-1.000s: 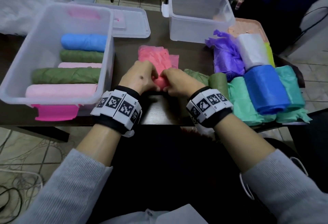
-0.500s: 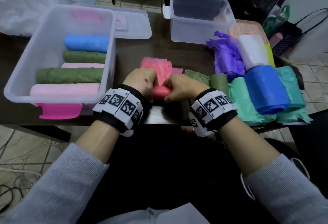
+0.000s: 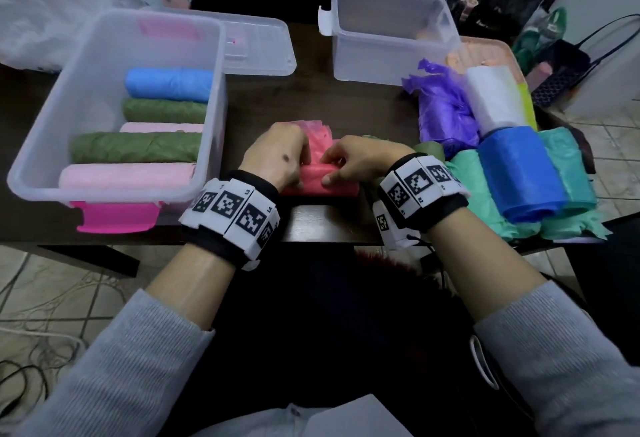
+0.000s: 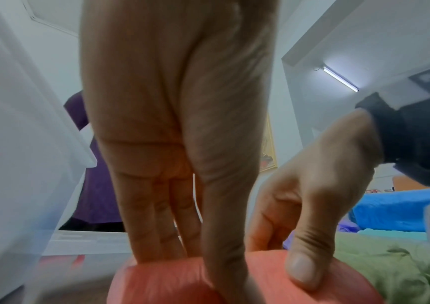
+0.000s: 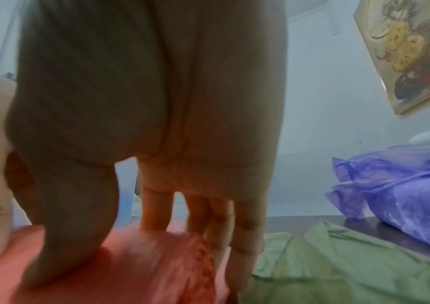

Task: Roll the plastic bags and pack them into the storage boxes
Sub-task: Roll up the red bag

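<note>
A coral-pink plastic bag [image 3: 320,178] lies on the dark table [image 3: 329,222] in front of me, its near part wound into a roll and its far end still flat. My left hand [image 3: 277,156] grips the roll's left part, fingers over the top [image 4: 162,236]. My right hand [image 3: 353,163] grips the right part, thumb on the near side [image 4: 302,267]. In the right wrist view the fingers [image 5: 245,236] come down over the pink roll [image 5: 136,267]. The left storage box [image 3: 45,145] holds several rolled bags [image 3: 135,147]. The far box [image 3: 391,66] looks empty.
A clear lid [image 3: 259,45] lies behind the left box. At the right lies a pile of bags: purple [image 3: 443,114], white [image 3: 491,97], blue [image 3: 519,173], teal [image 3: 568,173] and olive green [image 5: 338,267]. The table's front edge is just below my wrists. Dark handbags [image 3: 502,7] stand on the floor beyond.
Both hands have kept rolling the pink bag away from me. The roll has grown thicker, and less flat bag shows beyond the fingers.
</note>
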